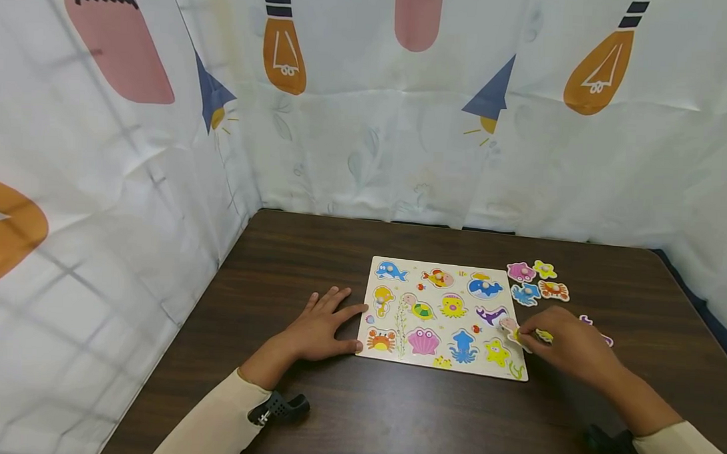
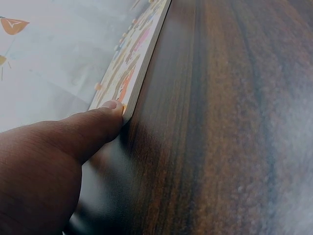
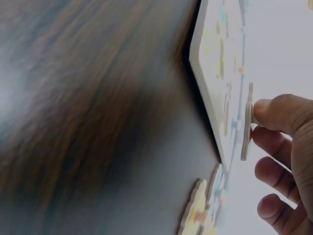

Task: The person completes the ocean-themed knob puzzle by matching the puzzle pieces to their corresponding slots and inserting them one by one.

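Observation:
A pale wooden puzzle board (image 1: 452,273) printed with sea animals lies flat on the table. My left hand (image 1: 320,329) rests at its left edge with fingers spread; in the left wrist view the thumb (image 2: 100,122) touches the near corner. Above the board's right edge, my right hand (image 1: 566,341) pinches a flat puzzle piece (image 3: 247,125) by its knob between thumb and forefinger. From the head view this piece has a pale pinkish end and a yellow-green part; the hand covers the rest. The other right fingers are loosely curled.
Beyond the board's right side lie loose pieces: a pink one (image 1: 521,272), a yellow star (image 1: 544,269), a blue one (image 1: 526,294) and an orange crab (image 1: 553,290). A purple-edged piece (image 1: 608,340) is mostly hidden behind my right hand. Printed white curtains (image 1: 354,153) hang behind the dark table (image 1: 314,252).

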Demonstrator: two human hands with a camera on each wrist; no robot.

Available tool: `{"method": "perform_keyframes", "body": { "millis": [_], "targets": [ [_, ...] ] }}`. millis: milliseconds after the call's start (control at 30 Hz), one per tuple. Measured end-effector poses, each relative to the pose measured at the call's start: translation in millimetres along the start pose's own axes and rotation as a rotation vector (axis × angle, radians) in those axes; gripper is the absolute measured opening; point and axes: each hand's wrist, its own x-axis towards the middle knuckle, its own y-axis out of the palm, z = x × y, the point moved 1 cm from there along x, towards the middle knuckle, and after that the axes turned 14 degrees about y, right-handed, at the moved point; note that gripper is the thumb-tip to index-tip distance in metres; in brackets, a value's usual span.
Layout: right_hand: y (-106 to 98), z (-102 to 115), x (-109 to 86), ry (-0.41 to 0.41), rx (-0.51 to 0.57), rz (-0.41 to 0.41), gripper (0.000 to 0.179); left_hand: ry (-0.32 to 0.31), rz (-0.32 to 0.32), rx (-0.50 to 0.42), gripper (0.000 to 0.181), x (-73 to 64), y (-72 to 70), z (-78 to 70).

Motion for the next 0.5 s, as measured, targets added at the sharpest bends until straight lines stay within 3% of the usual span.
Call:
{"method": "perform_keyframes", "body": {
  "millis": [167,500],
  "targets": [
    [0.6,9.4,6.6,0.010,-0.001,0.020,0.015,0.000,-0.003,0.000,0.078,0.4,0.9,0.2],
    [6.1,24.2,21.0,-0.044,0.000,0.002,0.013,-0.005,0.002,0.003,0.077,1.7,1.7,1.3]
  ]
}}
